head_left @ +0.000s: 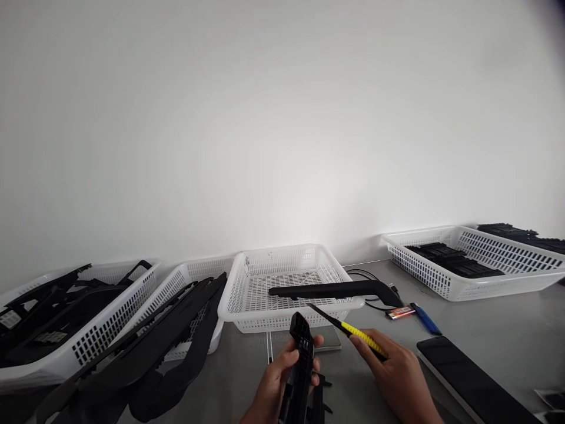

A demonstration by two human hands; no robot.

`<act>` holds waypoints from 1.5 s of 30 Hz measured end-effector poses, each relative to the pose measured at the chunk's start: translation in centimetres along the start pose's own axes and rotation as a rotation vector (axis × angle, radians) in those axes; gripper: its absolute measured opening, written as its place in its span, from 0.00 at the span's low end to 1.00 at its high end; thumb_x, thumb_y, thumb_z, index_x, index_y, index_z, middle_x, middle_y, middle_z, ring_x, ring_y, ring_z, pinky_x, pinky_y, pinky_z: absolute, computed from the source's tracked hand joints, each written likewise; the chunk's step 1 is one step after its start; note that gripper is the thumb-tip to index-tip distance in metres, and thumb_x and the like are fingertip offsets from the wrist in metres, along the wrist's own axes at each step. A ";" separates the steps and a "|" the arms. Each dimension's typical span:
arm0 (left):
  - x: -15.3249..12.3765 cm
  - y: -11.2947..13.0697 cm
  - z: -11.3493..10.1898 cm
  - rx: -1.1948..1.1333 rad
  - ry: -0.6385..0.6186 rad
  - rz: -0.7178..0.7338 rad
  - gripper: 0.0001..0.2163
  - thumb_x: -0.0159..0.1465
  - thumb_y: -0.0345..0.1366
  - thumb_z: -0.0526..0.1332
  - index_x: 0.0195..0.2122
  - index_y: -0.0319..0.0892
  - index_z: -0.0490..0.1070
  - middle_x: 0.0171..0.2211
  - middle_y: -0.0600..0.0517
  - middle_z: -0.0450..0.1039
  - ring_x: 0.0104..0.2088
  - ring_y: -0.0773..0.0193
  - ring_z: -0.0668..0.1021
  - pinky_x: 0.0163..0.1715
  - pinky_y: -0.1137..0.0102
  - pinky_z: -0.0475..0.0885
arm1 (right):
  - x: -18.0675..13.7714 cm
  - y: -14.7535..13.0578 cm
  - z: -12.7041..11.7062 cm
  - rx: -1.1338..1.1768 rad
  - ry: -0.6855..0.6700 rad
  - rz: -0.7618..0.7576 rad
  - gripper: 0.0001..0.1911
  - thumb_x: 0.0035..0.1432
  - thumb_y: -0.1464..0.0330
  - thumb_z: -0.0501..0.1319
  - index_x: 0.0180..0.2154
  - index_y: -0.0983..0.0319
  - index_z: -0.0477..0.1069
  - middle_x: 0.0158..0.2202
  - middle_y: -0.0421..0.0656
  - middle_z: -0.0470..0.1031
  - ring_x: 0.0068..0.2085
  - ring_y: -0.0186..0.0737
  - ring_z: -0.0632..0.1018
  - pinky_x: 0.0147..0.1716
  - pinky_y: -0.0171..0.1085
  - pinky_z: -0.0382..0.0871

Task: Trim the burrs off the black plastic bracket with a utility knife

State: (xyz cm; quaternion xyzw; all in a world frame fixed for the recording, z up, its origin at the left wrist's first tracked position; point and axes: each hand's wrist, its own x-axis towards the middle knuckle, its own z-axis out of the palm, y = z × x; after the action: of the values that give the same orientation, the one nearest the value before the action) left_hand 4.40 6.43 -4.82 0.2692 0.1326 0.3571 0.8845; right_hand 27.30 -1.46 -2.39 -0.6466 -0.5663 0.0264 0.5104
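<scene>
The clearest hazard, as I judged it, was a slip of the slim yellow-and-black knife-like tool (356, 333). Its dark tip pointed toward the upper end of the narrow, ribbed black plastic part (301, 359), and the left hand (276, 376) had its fingertips along the edge facing that tool. Too much push, or a skid off a ridge, could have nicked skin or gouged the plastic. A loose hold could have let the part twist, since 1 hand was its only visible support above the grey worktop (481, 324). The long, curved black piece (326, 290) overhung the right rim of the white perforated plastic basket (251, 316); a knock might have tipped it off.

The part lay clasped between the left thumb and 3 visible fingertips, its upper end projecting beyond them. The right hand (399, 372) had its fingers closed round the tool's handle. The tip was near the part; I could not tell whether they touched.
</scene>
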 end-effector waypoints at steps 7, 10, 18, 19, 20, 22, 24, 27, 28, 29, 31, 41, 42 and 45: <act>-0.1 0.7 0.1 0.041 0.061 0.076 0.23 0.62 0.40 0.74 0.59 0.46 0.78 0.58 0.45 0.78 0.36 0.65 0.80 0.33 0.73 0.74 | -0.6 -1.2 -0.2 0.095 -0.160 -0.130 0.21 0.67 0.51 0.63 0.36 0.60 0.83 0.31 0.45 0.82 0.28 0.39 0.81 0.26 0.29 0.72; -0.5 1.2 0.4 0.042 0.070 0.074 0.20 0.64 0.38 0.72 0.57 0.42 0.79 0.62 0.43 0.75 0.39 0.66 0.79 0.35 0.74 0.74 | -0.5 -1.6 -0.3 0.077 -0.161 -0.169 0.19 0.67 0.53 0.64 0.35 0.60 0.83 0.29 0.45 0.81 0.27 0.38 0.80 0.25 0.29 0.71; 0.5 0.4 -1.5 -0.047 0.046 0.049 0.32 0.61 0.43 0.74 0.66 0.44 0.71 0.63 0.42 0.75 0.39 0.65 0.81 0.35 0.74 0.75 | -0.4 -1.8 -0.6 0.058 -0.142 -0.229 0.16 0.66 0.55 0.65 0.34 0.59 0.82 0.27 0.44 0.80 0.26 0.37 0.79 0.25 0.29 0.70; 0.6 0.4 -1.6 -0.060 0.043 0.054 0.34 0.61 0.44 0.73 0.68 0.45 0.69 0.63 0.42 0.75 0.39 0.64 0.81 0.35 0.74 0.76 | -0.3 -1.8 -0.7 0.057 -0.139 -0.228 0.16 0.65 0.54 0.65 0.34 0.59 0.82 0.27 0.44 0.80 0.26 0.37 0.79 0.25 0.30 0.70; 0.6 0.5 -1.6 -0.070 0.042 0.059 0.35 0.62 0.45 0.73 0.69 0.45 0.68 0.62 0.43 0.75 0.39 0.64 0.81 0.35 0.74 0.76 | -0.3 -1.9 -0.7 0.053 -0.139 -0.227 0.16 0.65 0.54 0.65 0.34 0.59 0.82 0.27 0.44 0.80 0.26 0.38 0.79 0.25 0.30 0.71; 0.4 0.7 -1.2 -0.077 0.045 0.056 0.36 0.62 0.45 0.73 0.70 0.46 0.66 0.62 0.43 0.76 0.39 0.65 0.81 0.36 0.74 0.76 | -0.2 -2.1 -0.8 0.034 -0.146 -0.228 0.17 0.65 0.54 0.64 0.33 0.59 0.82 0.27 0.45 0.79 0.26 0.38 0.79 0.25 0.31 0.71; -0.1 1.0 -0.6 -0.064 0.055 0.060 0.36 0.63 0.44 0.72 0.71 0.47 0.64 0.61 0.43 0.76 0.39 0.65 0.81 0.36 0.74 0.76 | -0.2 -2.3 -0.9 0.020 -0.162 -0.237 0.18 0.65 0.54 0.64 0.33 0.59 0.81 0.26 0.45 0.78 0.26 0.39 0.78 0.26 0.32 0.70; -0.5 1.3 0.2 -0.048 0.066 0.064 0.33 0.65 0.42 0.71 0.71 0.47 0.65 0.61 0.43 0.76 0.39 0.65 0.81 0.38 0.73 0.76 | -0.2 -2.2 -0.9 0.022 -0.183 -0.248 0.18 0.66 0.54 0.63 0.33 0.59 0.80 0.26 0.44 0.78 0.26 0.38 0.78 0.25 0.32 0.69; -0.5 1.3 0.3 -0.048 0.068 0.066 0.33 0.65 0.42 0.71 0.70 0.47 0.66 0.60 0.43 0.76 0.40 0.65 0.81 0.38 0.73 0.76 | -0.2 -2.1 -0.9 0.020 -0.190 -0.247 0.18 0.66 0.54 0.63 0.32 0.60 0.80 0.26 0.44 0.78 0.26 0.38 0.78 0.26 0.32 0.69; -0.4 1.2 0.2 -0.052 0.073 0.069 0.32 0.65 0.42 0.71 0.70 0.47 0.67 0.58 0.44 0.78 0.39 0.65 0.81 0.37 0.73 0.76 | -0.2 -1.9 -0.8 0.015 -0.195 -0.244 0.18 0.66 0.54 0.63 0.32 0.60 0.80 0.26 0.44 0.78 0.26 0.38 0.78 0.26 0.32 0.69; 0.0 1.0 -0.1 -0.066 0.091 0.077 0.32 0.63 0.43 0.73 0.68 0.47 0.70 0.55 0.45 0.80 0.37 0.65 0.81 0.34 0.73 0.76 | -0.3 -1.6 -0.5 0.005 -0.192 -0.228 0.18 0.66 0.53 0.64 0.33 0.59 0.80 0.27 0.44 0.78 0.27 0.38 0.78 0.26 0.32 0.70; -1.1 1.4 2.3 0.124 0.106 -0.001 0.21 0.63 0.51 0.71 0.48 0.39 0.83 0.46 0.42 0.83 0.40 0.58 0.81 0.39 0.68 0.75 | 0.4 -0.6 0.2 -0.020 -0.005 -0.088 0.23 0.68 0.46 0.59 0.44 0.57 0.80 0.40 0.46 0.82 0.39 0.43 0.82 0.35 0.34 0.77; -1.3 1.4 2.7 0.152 0.116 -0.026 0.21 0.64 0.52 0.70 0.46 0.38 0.83 0.40 0.43 0.83 0.37 0.59 0.80 0.37 0.69 0.74 | 0.5 -0.5 0.2 -0.022 0.013 -0.083 0.23 0.68 0.46 0.59 0.45 0.57 0.80 0.41 0.46 0.82 0.39 0.43 0.82 0.36 0.34 0.77; -1.5 1.3 3.3 0.167 0.162 -0.078 0.21 0.65 0.52 0.68 0.41 0.35 0.83 0.29 0.48 0.76 0.30 0.63 0.77 0.33 0.71 0.71 | 0.4 -0.5 0.1 -0.007 0.023 -0.079 0.21 0.69 0.48 0.60 0.46 0.57 0.79 0.41 0.46 0.82 0.39 0.42 0.83 0.36 0.33 0.77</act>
State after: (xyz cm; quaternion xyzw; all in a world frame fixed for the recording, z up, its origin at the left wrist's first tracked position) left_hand 4.04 4.88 -1.34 0.3069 0.2436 0.3306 0.8586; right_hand 27.00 -1.18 -1.91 -0.6257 -0.5855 -0.0032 0.5154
